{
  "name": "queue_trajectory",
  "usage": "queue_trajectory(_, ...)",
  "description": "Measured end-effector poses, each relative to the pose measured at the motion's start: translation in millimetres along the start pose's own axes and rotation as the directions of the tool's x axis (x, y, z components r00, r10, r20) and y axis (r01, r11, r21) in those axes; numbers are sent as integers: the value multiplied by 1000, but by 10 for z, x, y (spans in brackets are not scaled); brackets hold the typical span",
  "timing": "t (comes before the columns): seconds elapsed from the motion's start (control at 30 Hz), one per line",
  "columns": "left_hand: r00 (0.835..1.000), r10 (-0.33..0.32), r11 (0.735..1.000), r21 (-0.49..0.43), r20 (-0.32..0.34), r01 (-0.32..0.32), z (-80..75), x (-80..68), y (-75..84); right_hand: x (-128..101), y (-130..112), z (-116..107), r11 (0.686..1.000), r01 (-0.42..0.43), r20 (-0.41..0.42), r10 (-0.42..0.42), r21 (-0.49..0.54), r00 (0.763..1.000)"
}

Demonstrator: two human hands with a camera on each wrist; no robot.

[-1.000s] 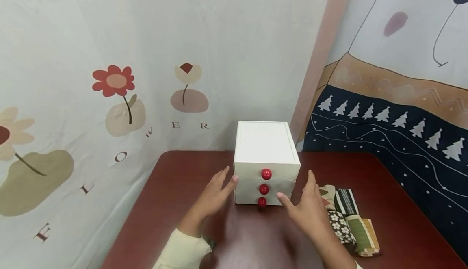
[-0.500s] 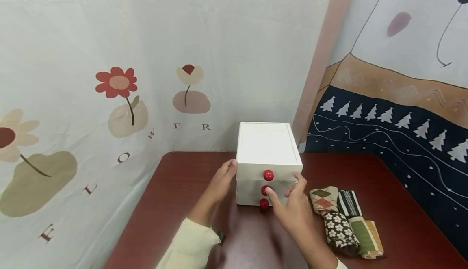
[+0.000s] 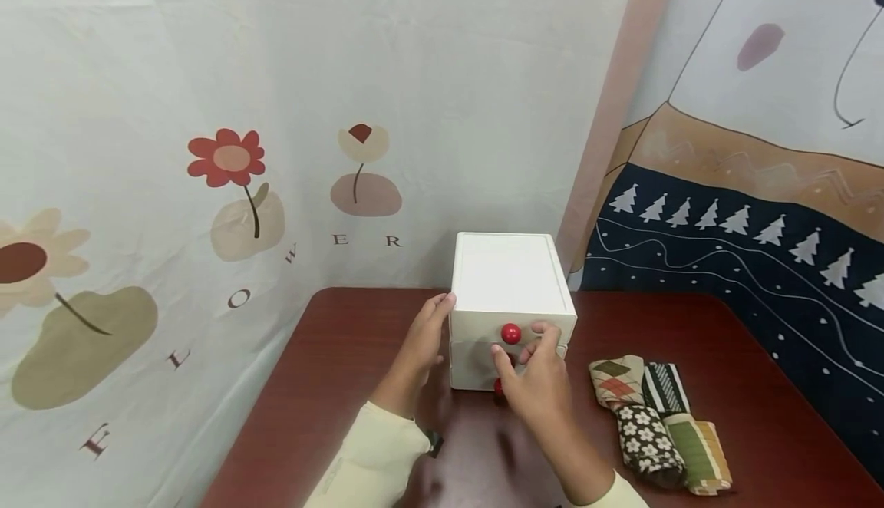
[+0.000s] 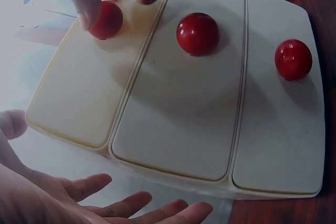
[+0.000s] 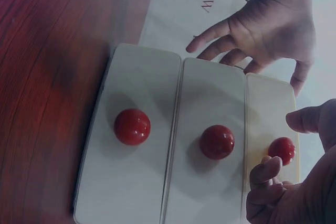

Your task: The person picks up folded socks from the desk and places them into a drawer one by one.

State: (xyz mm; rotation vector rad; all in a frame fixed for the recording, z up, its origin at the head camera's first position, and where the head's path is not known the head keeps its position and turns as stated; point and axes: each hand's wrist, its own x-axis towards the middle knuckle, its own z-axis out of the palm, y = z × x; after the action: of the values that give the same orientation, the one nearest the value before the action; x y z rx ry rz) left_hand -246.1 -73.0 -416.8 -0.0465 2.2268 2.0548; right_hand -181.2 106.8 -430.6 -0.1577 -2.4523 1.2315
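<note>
A small white unit with three drawers (image 3: 507,270) stands on the table, and each drawer front has a round red knob. My left hand (image 3: 421,339) is at the unit's left side, fingers extended, fingertips right at the top edge. Before the drawer fronts, my right hand (image 3: 542,385) has its thumb and partly bent fingers on either side of the top knob (image 5: 282,150). A gap shows between that thumb and the knob in the right wrist view. The middle knob (image 5: 217,142) is mostly hidden by the right hand in the head view; the bottom knob (image 5: 132,127) sits below it.
Several folded bundles of patterned fabric lie to the right: argyle (image 3: 617,380), striped (image 3: 665,387), flowered (image 3: 648,439) and green with yellow (image 3: 699,454). A printed cloth wall (image 3: 442,94) rises behind the dark red table (image 3: 331,354).
My right hand has moved left and in toward the knobs, its fingers bending. My left hand has come up against the unit's left side. The drawers look the same.
</note>
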Motion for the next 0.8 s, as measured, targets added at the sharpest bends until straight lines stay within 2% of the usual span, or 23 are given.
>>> queue_trajectory(0.17, 1000, -21, 999, -37, -10, 21, 26, 0, -4, 18, -14, 58, 1000, 22, -33, -21, 19, 999)
queue_trajectory(0.33, 1000, -7, 998, -61, -3, 7, 55, -5, -11, 23, -12, 104, 999, 34, -58, -32, 30, 998)
queue_trajectory(0.47, 1000, 3, 999, -51, -17, -4, 69, -14, -14, 20, -16, 121, 997, 55, -69, -52, 46, 996)
queue_trajectory(0.8, 999, -26, 999, -41, -46, 24, 113, -5, -16, 9, -20, 146, 995, 71, -73, -66, 65, 995)
